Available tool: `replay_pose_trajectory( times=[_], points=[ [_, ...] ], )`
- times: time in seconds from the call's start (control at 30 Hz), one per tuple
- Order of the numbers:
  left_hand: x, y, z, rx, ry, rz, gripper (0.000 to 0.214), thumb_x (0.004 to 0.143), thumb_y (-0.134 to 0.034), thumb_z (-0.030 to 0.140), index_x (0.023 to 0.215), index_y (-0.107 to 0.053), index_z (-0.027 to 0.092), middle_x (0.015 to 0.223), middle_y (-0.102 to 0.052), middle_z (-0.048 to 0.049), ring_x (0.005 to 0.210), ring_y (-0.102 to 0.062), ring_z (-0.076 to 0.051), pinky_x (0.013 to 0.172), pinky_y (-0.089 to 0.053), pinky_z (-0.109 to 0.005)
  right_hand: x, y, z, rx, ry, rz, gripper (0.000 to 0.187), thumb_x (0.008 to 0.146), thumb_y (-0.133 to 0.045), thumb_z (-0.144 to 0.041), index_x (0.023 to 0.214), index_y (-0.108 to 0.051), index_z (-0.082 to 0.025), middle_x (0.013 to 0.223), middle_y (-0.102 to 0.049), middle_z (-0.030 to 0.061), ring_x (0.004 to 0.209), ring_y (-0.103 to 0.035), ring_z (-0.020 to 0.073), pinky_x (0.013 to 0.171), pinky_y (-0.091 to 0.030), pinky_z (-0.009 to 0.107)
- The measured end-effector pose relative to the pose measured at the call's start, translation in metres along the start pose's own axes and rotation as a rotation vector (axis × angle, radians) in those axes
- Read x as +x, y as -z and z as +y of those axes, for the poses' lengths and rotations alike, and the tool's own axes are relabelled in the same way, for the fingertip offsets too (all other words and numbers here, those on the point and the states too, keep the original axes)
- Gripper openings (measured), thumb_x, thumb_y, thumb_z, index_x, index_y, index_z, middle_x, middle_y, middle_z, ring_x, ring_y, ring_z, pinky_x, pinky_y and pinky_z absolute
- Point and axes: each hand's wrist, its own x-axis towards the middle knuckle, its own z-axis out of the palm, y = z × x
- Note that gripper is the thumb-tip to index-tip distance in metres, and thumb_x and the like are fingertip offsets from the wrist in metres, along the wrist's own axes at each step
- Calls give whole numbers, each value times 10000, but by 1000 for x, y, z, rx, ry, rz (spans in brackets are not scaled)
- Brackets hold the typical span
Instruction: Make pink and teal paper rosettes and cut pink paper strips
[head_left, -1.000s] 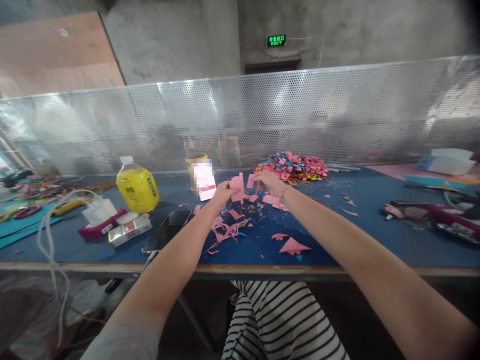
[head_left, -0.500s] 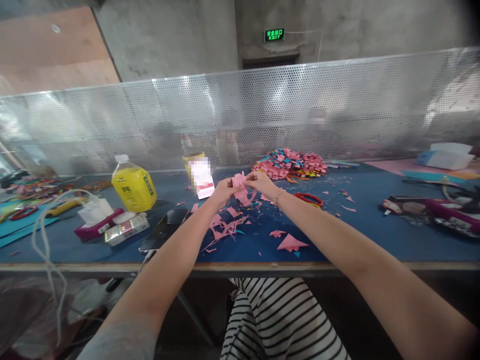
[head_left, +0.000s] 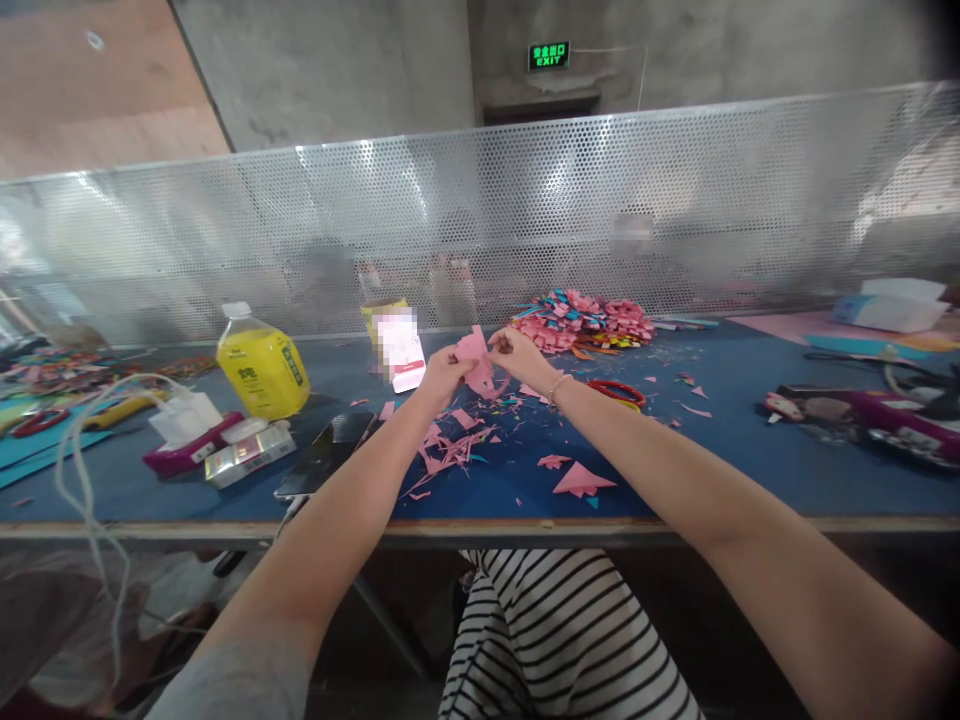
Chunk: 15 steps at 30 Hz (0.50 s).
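Note:
Above the table, a pink paper cutout [head_left: 474, 362] with slits and loose strips is held up between my two hands. My left hand [head_left: 444, 376] pinches its lower left part between thumb and fingers. Curled in a pinch, the fingers of my right hand [head_left: 516, 356] are at the paper's right edge; the exact contact is too small to see clearly. Pink paper scraps [head_left: 448, 450] lie on the table below the hands. Nearer the front edge is a folded pink paper piece [head_left: 582, 480]. Red-handled scissors [head_left: 615, 392] rest beside my right wrist.
A heap of pink and blue paper cutouts [head_left: 581, 322] lies behind my right hand. A lit phone [head_left: 405, 350] leans upright behind my left. Leftward are a yellow bottle [head_left: 264, 370], a small box [head_left: 251, 455], a dark phone [head_left: 326, 458] and white cables [head_left: 84, 490]. A perforated metal screen [head_left: 540, 220] stands behind.
The pink paper, bunched up before, is now spread flatter and taller in my left hand. My right hand's fingers have shifted slightly right and up. The view has tilted a little.

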Motion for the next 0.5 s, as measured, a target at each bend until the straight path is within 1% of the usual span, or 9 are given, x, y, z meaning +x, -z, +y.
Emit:
replay_pose_trajectory(
  times=[0.07, 0.1, 0.13, 0.2, 0.27, 0.3, 0.37, 0.43, 0.5],
  points=[
    [3, 4, 0, 12, -22, 83, 145, 592, -626, 106, 663, -506, 147, 544, -502, 49, 478, -469, -70, 466, -355, -201, -1, 4, 0, -134, 16, -42, 171, 678, -560, -157, 842, -514, -142, 755, -568, 12, 730, -539, 121, 719, -435, 258],
    [4, 6, 0, 18, -15, 114, 146, 593, -621, 101, 668, -505, 148, 542, -500, 49, 478, -473, -72, 468, -362, -203, -2, 6, 0, -215, 18, -94, 153, 687, -547, -138, 839, -529, -138, 776, -583, 29, 755, -543, 129, 733, -429, 261],
    [4, 8, 0, 23, 7, 116, 146, 594, -618, 94, 672, -507, 149, 537, -497, 48, 475, -474, -73, 467, -365, -205, -4, 8, 0, -294, 16, -156, 134, 696, -533, -122, 829, -545, -135, 795, -597, 45, 772, -546, 137, 741, -422, 262],
    [3, 9, -1, 40, 88, 49, 147, 591, -618, 81, 657, -507, 151, 510, -484, 49, 451, -464, -73, 452, -359, -208, -8, 9, -2, -411, 6, -273, 117, 720, -505, -112, 811, -575, -135, 826, -619, 69, 784, -550, 145, 749, -409, 261],
    [0, 7, -1, 58, 173, -50, 167, 574, -629, 66, 617, -494, 155, 468, -456, 55, 421, -443, -70, 431, -343, -208, -9, 10, -6, -452, -10, -323, 124, 743, -483, -128, 797, -593, -142, 838, -629, 72, 776, -548, 145, 748, -399, 260],
    [-1, 5, -1, 59, 203, -82, 178, 565, -632, 57, 599, -488, 155, 456, -446, 57, 415, -440, -70, 428, -341, -209, -9, 12, -9, -439, -22, -317, 123, 747, -479, -140, 780, -597, -145, 832, -629, 69, 767, -544, 144, 745, -395, 259],
    [-3, 3, -1, 31, 217, -70, 185, 554, -626, 43, 589, -484, 156, 458, -452, 54, 426, -453, -70, 436, -356, -210, -6, 17, -14, -306, -79, -271, 109, 734, -486, -155, 721, -594, -149, 790, -620, 58, 735, -529, 137, 723, -392, 255],
    [-1, 3, 1, -28, 175, 20, 175, 552, -611, 51, 608, -485, 158, 482, -475, 50, 442, -473, -73, 442, -371, -209, -3, 25, -19, -121, -150, -233, 102, 701, -491, -146, 645, -576, -155, 720, -592, 35, 675, -499, 121, 670, -392, 241],
    [3, 5, 4, -79, 94, 130, 183, 536, -611, 73, 626, -478, 161, 497, -486, 53, 443, -478, -75, 425, -365, -202, -3, 31, -22, 45, -220, -223, 105, 664, -478, -130, 589, -542, -165, 652, -549, 4, 599, -454, 100, 592, -382, 219]
  ],
)
